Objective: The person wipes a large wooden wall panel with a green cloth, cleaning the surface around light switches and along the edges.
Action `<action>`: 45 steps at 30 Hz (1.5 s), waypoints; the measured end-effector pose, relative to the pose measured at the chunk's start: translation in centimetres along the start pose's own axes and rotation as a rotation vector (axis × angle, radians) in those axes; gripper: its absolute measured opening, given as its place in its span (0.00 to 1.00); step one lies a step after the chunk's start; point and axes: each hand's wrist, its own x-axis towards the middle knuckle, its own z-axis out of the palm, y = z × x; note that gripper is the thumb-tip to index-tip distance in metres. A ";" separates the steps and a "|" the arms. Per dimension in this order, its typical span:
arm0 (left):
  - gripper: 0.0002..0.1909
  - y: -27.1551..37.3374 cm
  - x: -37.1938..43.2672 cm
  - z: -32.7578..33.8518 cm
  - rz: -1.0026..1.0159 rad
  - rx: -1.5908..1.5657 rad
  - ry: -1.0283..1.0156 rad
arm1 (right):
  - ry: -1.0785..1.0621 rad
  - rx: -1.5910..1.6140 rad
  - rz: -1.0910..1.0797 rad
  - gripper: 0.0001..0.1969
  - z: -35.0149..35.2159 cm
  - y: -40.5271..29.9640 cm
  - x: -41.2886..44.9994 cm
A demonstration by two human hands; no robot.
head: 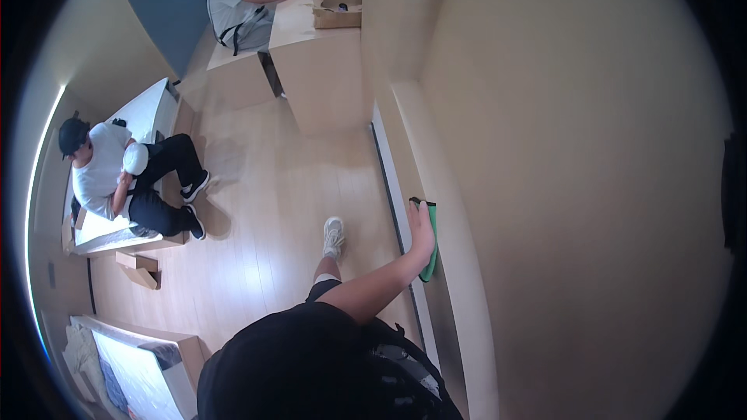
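Observation:
My left hand (pixel 422 232) reaches out to the right and lies flattened over a green cloth (pixel 430 270) with dark edging. Cloth and hand are at a long, beige ledge (pixel 446 186) that runs along the wall; the fingers point away from my body. Part of the cloth is covered by the hand. My right hand is out of view. Below the ledge runs a pale strip with a dark lower edge (pixel 388 178). My light sneaker (pixel 333 236) stands on the wood floor to the left of the arm.
A person (pixel 102 169) sits on a low, plastic-covered bed at the left, holding a white round object (pixel 136 158). Another person (pixel 233 0) sits at a wooden table (pixel 318 64) bearing an open cardboard box (pixel 338 18). A small carton (pixel 139 268) lies on the floor.

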 end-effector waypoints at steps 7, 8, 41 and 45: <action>0.39 5.5 18.1 -0.3 0.000 0.015 0.005 | 0.046 -0.071 -0.004 0.35 4.0 -14.5 5.5; 0.39 6.9 19.8 -0.7 -0.035 0.038 0.013 | 0.042 -0.071 -0.007 0.35 4.6 -16.5 6.7; 0.43 19.8 76.8 -3.9 -0.251 -0.490 -0.147 | -0.059 -0.072 -0.129 0.36 22.0 -49.8 22.2; 0.41 19.5 74.9 -4.4 -0.242 -0.455 -0.144 | -0.059 0.001 -0.147 0.36 23.3 -50.6 22.7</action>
